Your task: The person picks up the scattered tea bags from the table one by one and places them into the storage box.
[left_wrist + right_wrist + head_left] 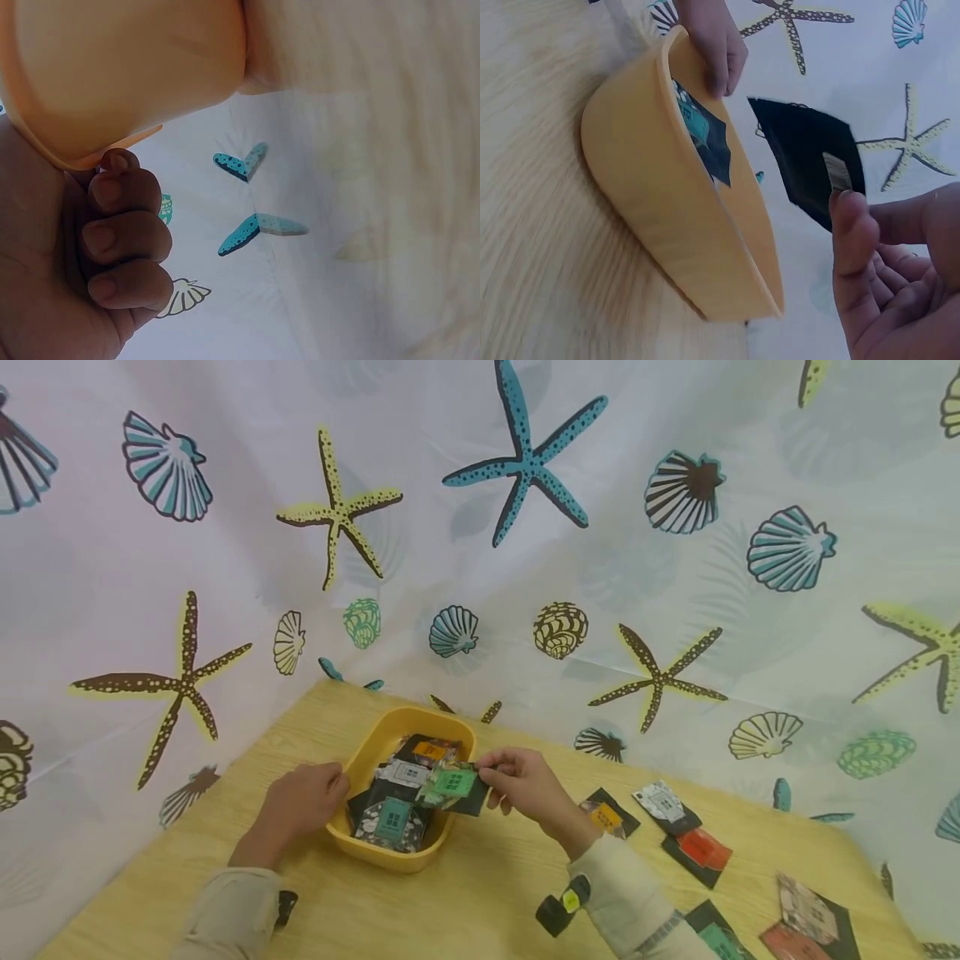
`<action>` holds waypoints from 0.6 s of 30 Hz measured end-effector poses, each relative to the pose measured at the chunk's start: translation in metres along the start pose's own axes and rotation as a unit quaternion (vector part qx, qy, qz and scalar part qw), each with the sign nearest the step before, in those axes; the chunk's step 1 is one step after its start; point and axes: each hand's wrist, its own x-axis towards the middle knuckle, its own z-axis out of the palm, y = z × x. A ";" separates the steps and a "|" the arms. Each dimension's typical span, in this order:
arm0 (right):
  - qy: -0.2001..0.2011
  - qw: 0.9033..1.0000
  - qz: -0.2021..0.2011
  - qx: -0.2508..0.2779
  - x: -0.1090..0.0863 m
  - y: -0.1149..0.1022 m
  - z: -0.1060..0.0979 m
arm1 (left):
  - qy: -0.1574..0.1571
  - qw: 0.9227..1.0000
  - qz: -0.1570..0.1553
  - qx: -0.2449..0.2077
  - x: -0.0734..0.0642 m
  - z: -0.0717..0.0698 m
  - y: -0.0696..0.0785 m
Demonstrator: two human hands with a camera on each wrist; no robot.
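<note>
My left hand (300,802) grips the left rim of a yellow plastic bin (390,858), its fingers curled at the edge in the left wrist view. Between thumb and fingers, my right hand (528,783) pinches a small flat packet (454,785) with a green label, over the bin's right rim. Its dark back (802,146) faces the right wrist camera, with a pale strip near the fingertips. Inside the bin lie several similar packets, among them a teal-labelled packet (393,821), a white-labelled packet (405,773) and an orange-labelled packet (432,750).
More packets lie on the wood-patterned table (480,902) to the right: an orange-labelled one (606,816), a white-labelled one (664,802) overlapping a red-labelled one (703,850), and others nearer the front. A curtain (480,568) printed with starfish and shells hangs behind.
</note>
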 end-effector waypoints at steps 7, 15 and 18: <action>-0.014 1.000 -0.007 -0.008 0.017 0.009 0.024 | -0.009 1.000 -0.006 0.008 0.002 0.002 0.007; -0.038 0.999 -0.003 -0.028 -0.007 0.026 0.004 | -0.008 1.000 0.003 0.009 0.003 0.002 0.011; -0.040 0.998 -0.021 -0.052 -0.025 0.028 -0.016 | -0.002 1.000 0.007 0.012 0.005 0.003 0.011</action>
